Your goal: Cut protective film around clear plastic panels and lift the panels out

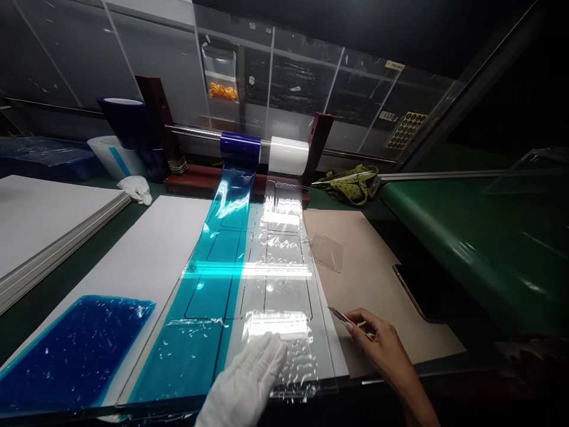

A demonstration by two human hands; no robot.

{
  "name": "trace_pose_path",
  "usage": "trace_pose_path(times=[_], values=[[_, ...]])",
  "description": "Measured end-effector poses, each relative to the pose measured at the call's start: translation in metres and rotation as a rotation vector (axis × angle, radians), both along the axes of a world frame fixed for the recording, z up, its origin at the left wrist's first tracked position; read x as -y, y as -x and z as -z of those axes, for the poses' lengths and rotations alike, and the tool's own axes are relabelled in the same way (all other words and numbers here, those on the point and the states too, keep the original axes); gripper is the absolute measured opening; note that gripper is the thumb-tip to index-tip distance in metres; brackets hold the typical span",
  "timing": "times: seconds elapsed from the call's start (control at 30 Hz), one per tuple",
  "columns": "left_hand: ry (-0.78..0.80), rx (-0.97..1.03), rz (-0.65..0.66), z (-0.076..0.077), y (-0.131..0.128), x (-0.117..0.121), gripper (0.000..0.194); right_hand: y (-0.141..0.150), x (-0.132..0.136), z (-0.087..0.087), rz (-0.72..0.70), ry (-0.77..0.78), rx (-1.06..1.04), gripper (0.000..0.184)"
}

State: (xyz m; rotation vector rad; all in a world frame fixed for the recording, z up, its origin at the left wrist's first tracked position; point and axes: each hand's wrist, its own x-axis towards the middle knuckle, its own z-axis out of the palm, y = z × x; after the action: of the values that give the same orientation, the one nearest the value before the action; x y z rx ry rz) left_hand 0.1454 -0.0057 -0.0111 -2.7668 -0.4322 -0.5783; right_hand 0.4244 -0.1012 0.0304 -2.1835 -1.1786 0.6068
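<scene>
In the head view, my gloved left grip point(242, 376) is lying flat on the clear film strip point(284, 296) near the counter's near edge, its fingers together and pinching nothing. I am holding my bare right grip point(382, 344) just off the strip's right side, above a tan sheet point(377, 279), its fingers pressed together on a slim metal tool point(340, 316). I cannot tell whether the tool is a craft knife or tweezers. Its tip is pointing left toward the strip, and it appears to be just short of touching it. The strip is running from a white roll point(288, 156) near the counter's far edge toward me, with its long axis passing under my left grip and beside my right. Alongside it on the left, a blue film strip point(226, 267) is coming off a blue roll point(240, 145). Both strips are lying across a white board point(146, 255), with rounded cut outlines showing in them. A loose blue film sheet point(75, 350) is sitting at the board's near-left corner, and a small clear film piece point(326, 252) is lying on the tan sheet.
</scene>
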Motion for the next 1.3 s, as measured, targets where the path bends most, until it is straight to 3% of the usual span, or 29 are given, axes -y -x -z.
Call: trace_pose_path(times=[0.2, 0.27, 0.4, 0.5, 0.57, 0.63, 0.73, 0.83, 1.0, 1.07, 1.13, 1.3], values=[[-0.043, -0.019, 0.043, 0.029, 0.009, 0.021, 0.044, 0.015, -0.003, 0.010, -0.109, -0.041, 0.245, 0.023], [-0.013, -0.010, 0.011, 0.026, 0.010, 0.020, 0.048, 0.022, -0.011, 0.011, -0.187, -0.046, 0.343, 0.021], [0.039, 0.016, -0.046, 0.001, 0.015, 0.013, 0.078, 0.041, -0.031, 0.005, -0.317, -0.078, 0.459, 0.019], [0.147, 0.086, -0.229, -0.012, 0.022, 0.007, 0.073, 0.059, -0.048, -0.001, -0.415, -0.095, 0.530, 0.016], [0.247, 0.118, -0.398, -0.011, 0.026, 0.003, 0.054, 0.072, -0.060, -0.003, -0.501, -0.083, 0.581, 0.016], [0.292, 0.126, -0.485, -0.003, 0.030, 0.001, 0.038, 0.086, -0.071, -0.002, -0.599, -0.063, 0.624, 0.017], [0.245, 0.120, -0.477, 0.008, 0.033, 0.001, 0.037, 0.103, -0.086, 0.000, -0.720, -0.041, 0.664, 0.017], [0.196, 0.116, -0.466, 0.009, 0.033, 0.001, 0.044, 0.110, -0.097, 0.002, -0.777, -0.033, 0.686, 0.017], [0.225, 0.080, -0.438, 0.002, 0.035, 0.002, 0.070, 0.098, -0.095, 0.001, -0.788, -0.019, 0.697, 0.019], [0.254, 0.082, -0.437, 0.004, 0.037, 0.006, 0.089, 0.085, -0.086, -0.002, -0.767, 0.007, 0.701, 0.019], [0.298, 0.123, -0.448, 0.009, 0.039, 0.012, 0.095, 0.069, -0.073, -0.006, -0.732, 0.047, 0.714, 0.020], [0.298, 0.378, -0.315, 0.018, 0.043, 0.021, 0.050, 0.026, -0.034, -0.013, -0.606, 0.177, 0.781, 0.023]])
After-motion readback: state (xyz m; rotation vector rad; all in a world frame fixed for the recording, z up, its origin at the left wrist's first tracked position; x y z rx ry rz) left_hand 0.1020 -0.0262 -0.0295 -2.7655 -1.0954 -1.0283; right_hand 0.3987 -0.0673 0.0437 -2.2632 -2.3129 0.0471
